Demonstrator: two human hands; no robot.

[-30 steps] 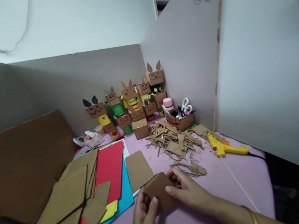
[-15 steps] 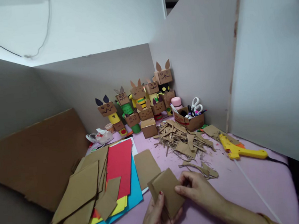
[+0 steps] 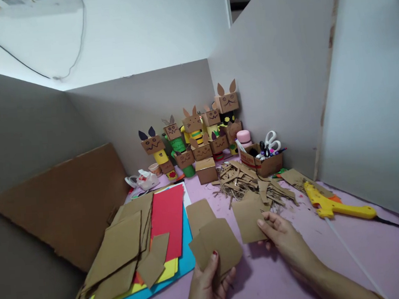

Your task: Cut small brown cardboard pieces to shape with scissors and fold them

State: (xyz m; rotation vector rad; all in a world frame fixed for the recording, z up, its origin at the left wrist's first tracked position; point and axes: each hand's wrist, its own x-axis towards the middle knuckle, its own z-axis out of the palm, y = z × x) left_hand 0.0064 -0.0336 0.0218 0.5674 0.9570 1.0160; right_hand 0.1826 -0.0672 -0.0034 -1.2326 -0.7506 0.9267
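**Cardboard in both hands, clutter close by**

Head view, the only one. The left hand [image 3: 208,286] is clamped on a cardboard pair [image 3: 217,248], thumb pressed on the front and fingers curled behind. The two flat brown pieces overlap askew, low in the middle of the picture, above the pink tabletop [image 3: 335,258]. The right hand [image 3: 280,235] is closed on a single cardboard piece [image 3: 249,218], pinched by its lower right corner just beside the pair. The thumb is hidden under it, so I cannot tell how firm the grip is.

Risks, as I judge them:
- The pair is held only by one thumb, and smooth card on smooth card could slide apart and drop.
- A corner pinch gives little control, so the single piece could sag or crease along its fluting.
- The scrap pile [image 3: 251,182] of thin curled strips lies just beyond the right hand, and a sweep of the wrist would scatter it.
- The yellow glue gun [image 3: 332,206] lies near on the right with its cord trailing. A snag would drag it — whether it is hot cannot be seen.

All the card is matt, stiff and brown, with rounded corners. Another loose piece [image 3: 198,212] lies flat on the table. To the left lie smooth sheets of coloured paper [image 3: 168,219], red on top.
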